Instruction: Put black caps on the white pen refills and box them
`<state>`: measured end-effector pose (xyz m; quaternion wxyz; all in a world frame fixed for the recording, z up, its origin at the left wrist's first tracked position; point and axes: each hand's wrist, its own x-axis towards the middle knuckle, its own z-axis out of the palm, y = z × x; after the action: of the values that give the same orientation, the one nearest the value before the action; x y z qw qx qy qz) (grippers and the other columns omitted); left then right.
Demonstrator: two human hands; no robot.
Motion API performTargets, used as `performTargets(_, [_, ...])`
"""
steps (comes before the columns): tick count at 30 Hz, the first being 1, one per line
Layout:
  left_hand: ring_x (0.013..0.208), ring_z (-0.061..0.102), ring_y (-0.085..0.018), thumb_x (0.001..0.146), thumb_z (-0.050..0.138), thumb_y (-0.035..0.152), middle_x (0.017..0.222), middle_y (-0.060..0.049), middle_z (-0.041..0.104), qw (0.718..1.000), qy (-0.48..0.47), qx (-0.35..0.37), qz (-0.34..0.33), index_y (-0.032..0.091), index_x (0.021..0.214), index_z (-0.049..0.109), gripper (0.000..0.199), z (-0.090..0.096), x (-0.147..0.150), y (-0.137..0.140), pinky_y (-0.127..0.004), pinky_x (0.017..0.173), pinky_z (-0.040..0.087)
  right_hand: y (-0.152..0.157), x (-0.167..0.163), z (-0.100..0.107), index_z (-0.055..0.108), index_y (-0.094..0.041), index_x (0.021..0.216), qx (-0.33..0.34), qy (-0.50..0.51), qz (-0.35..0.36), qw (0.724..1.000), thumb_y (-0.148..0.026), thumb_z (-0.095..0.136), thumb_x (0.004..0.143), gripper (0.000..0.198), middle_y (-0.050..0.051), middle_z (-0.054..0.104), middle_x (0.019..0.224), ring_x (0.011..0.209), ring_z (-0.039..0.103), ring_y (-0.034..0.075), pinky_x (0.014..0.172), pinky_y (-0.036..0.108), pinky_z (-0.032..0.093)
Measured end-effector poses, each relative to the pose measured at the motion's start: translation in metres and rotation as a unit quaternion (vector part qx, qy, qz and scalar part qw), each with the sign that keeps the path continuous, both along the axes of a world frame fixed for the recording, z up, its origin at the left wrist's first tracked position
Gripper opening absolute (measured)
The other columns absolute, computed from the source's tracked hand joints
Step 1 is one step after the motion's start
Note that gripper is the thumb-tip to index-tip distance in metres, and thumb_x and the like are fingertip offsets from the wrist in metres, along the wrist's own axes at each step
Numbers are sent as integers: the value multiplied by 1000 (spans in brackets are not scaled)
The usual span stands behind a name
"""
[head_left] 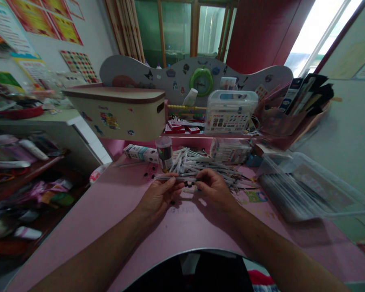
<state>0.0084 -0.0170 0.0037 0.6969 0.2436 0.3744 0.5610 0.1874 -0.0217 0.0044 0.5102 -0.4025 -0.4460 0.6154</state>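
at the far left, a shelf (30, 170) is holding a blurred jumble of items. next along, a cream box (118, 121) with a brown lid is sitting above the back of the pink counter (109, 219). below it, a narrow printed carton (141, 153) is lying beside a clear cylinder (164, 152), which is standing upright with dark contents. a few small black pieces (153, 176) are lying just in front of the carton.

near the middle, the left hand (158, 196) is closing its thumb and fingers around one end of a slim stick (181, 178), which is stretching almost level between both hands above the counter. behind the stick, a loose heap of pale sticks (197, 164) is spreading across the counter. the right hand (215, 188) is pinching the stick's other end between thumb and fingers.

beyond the heap, a green clock (201, 81) is resting against the back panel, and a clear carry case (231, 115) is standing to its right. below that case, a transparent pack (231, 151) is lying on the counter. at the far right, a clear tub (342, 192) is holding a bundle of slim lengths (286, 198).
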Motion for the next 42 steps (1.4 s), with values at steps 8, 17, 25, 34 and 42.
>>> performTargets(8, [62,68,-20,79,73,31,84,-10,73,994,-4,39,-102,14,100,73,27,13,-11,-11,-35,47,61,7,15,12,58,-24,84,-47,10,-2,999,-25,76,68,24,-6,56,71,59,53,12,53,25,47])
performTargets(17, [49,58,-12,72,79,18,59,-2,66,966,163,-1,-202,16,96,76,24,11,-17,-9,-20,47,43,15,26,2,68,-21,81,-32,-5,55,998,-17,76,66,17,-2,64,74,63,58,13,59,27,51])
performTargets(25, [60,54,-13,80,69,20,75,-4,67,926,274,93,-242,16,91,79,17,7,-14,-10,-21,53,38,12,27,12,76,-22,80,-12,-71,77,994,-20,70,71,11,1,67,70,60,58,14,53,26,46])
performTargets(34, [67,57,-17,87,55,16,77,-4,70,829,450,261,-207,21,89,81,26,16,-8,-15,-24,60,39,18,31,13,75,-23,75,145,-205,35,968,-21,66,74,9,2,66,75,70,58,17,63,29,45])
performTargets(42, [82,65,-20,88,57,15,92,-5,77,739,565,331,-159,24,103,80,29,20,-7,-15,-29,79,46,9,22,16,54,-20,64,252,-298,-1,921,-25,53,90,26,1,54,69,68,48,16,64,28,37])
